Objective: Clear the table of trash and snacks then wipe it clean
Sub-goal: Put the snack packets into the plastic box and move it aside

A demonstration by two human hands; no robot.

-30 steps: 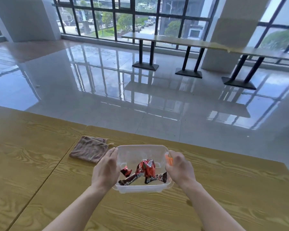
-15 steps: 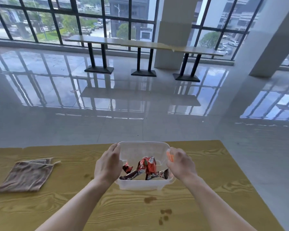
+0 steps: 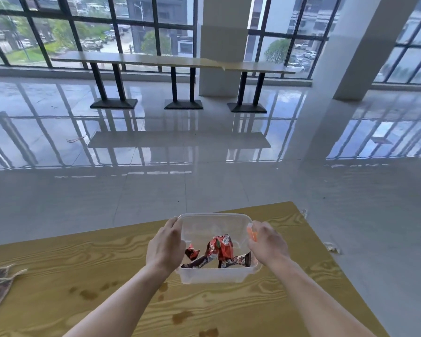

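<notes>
Overhead — both hands' fingers grip clear tub [image 3: 214, 276] sides; stained wood table [image 3: 88, 261], glossy tiled floor [image 3: 204, 190].

- My left hand [image 3: 166, 246] reaches forward, forearm bare, palm turned inward, fingers curled in a grip.
- My right hand [image 3: 267, 244] mirrors it, fingers apparently closed too, fingertips hidden.

Canteen-like hall: long window-side counter [image 3: 170, 61], glossy tiled floor [image 3: 204, 186], wood-grain table [image 3: 83, 263].
</notes>
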